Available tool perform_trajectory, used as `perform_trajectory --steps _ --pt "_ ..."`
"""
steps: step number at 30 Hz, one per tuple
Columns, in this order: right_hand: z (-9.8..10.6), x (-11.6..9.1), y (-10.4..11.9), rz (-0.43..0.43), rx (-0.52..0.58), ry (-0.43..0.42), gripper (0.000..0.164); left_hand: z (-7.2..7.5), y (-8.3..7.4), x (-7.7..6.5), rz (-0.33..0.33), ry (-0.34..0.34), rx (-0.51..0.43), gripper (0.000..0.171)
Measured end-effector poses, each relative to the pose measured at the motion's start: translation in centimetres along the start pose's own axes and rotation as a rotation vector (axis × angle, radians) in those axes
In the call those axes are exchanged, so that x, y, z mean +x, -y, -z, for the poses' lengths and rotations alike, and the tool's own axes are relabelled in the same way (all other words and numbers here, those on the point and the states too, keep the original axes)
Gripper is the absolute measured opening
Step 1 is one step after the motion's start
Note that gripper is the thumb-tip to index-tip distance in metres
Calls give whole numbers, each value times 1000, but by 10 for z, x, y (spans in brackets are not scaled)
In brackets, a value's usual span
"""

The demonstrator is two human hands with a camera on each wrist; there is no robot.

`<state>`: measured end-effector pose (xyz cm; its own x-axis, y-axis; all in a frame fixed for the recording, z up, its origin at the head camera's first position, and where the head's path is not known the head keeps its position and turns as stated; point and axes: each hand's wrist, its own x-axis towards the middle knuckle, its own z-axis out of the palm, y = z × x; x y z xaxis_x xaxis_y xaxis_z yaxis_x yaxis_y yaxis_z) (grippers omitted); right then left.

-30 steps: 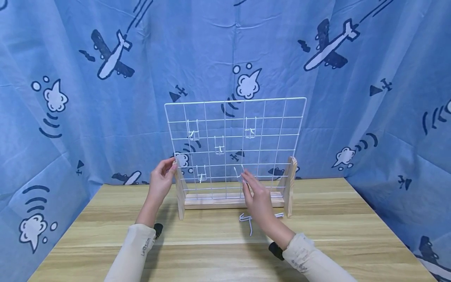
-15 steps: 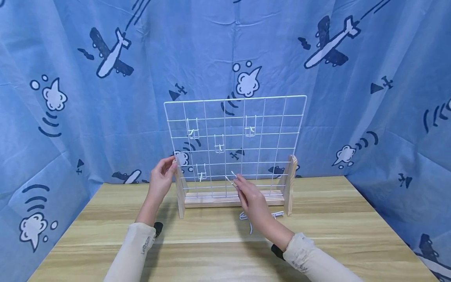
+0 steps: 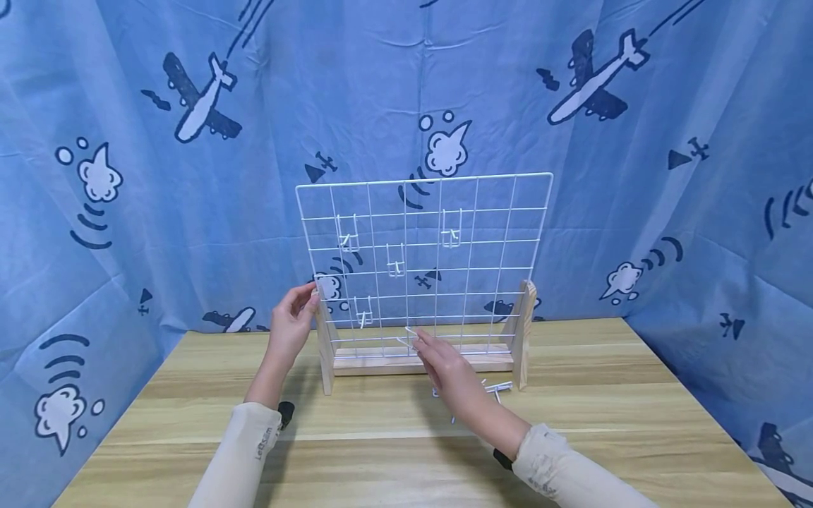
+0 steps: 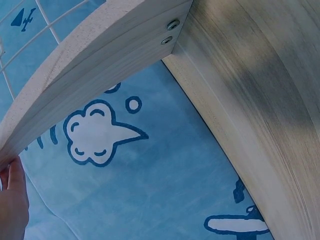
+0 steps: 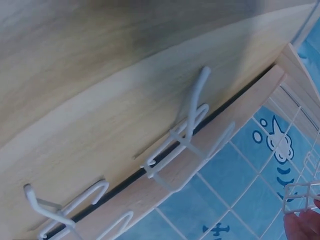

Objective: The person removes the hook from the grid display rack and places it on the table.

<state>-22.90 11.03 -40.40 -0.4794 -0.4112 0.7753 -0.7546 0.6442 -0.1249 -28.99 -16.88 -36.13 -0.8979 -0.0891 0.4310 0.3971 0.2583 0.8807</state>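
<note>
A white wire grid panel point(image 3: 424, 181) stands upright in a wooden stand point(image 3: 381, 364). At the top of the stand's left upright, my left hand point(image 3: 292, 321) pinches the wood between thumb and fingers; the left wrist view catches its fingertips under the upright point(image 4: 60, 80). My right hand point(image 3: 449, 367) holds a white wire hook point(image 5: 298, 197) before the lower middle of the grid, its two prongs pointing up and left. Several like hooks hang on the grid, among them an upper-left hook point(image 3: 347, 243), an upper-right hook point(image 3: 452, 238) and a lower-left hook point(image 3: 363, 317).
Two loose wire hooks lie on the wood-grain table point(image 3: 356, 466) in front of the stand: one hook point(image 5: 189, 131) and another hook point(image 5: 56, 218), partly behind my right hand in the head view. A blue curtain point(image 3: 273, 106) with planes surrounds the table.
My right hand has moved left and down along the grid with the hook, whose prongs have tipped toward the left. The left hand has stayed on the upright.
</note>
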Motion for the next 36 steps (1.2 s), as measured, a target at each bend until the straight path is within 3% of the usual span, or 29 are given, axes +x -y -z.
perform_trajectory --steps 5,11,18,25,36 --pt "-2 -3 -1 41 -30 25 39 1 -7 -1 23 4 -8 35" --pt "-5 -7 -1 50 -82 134 40 -1 -25 -8 24 1 17 34" --pt "-8 -12 0 77 -126 239 39 -1 -8 -4 19 -2 0 34" --pt "-10 -13 2 113 -191 341 37 -2 -25 -10 32 -4 13 31" --pt "-12 -16 6 128 -220 471 37 -2 -27 -10 43 -1 13 32"
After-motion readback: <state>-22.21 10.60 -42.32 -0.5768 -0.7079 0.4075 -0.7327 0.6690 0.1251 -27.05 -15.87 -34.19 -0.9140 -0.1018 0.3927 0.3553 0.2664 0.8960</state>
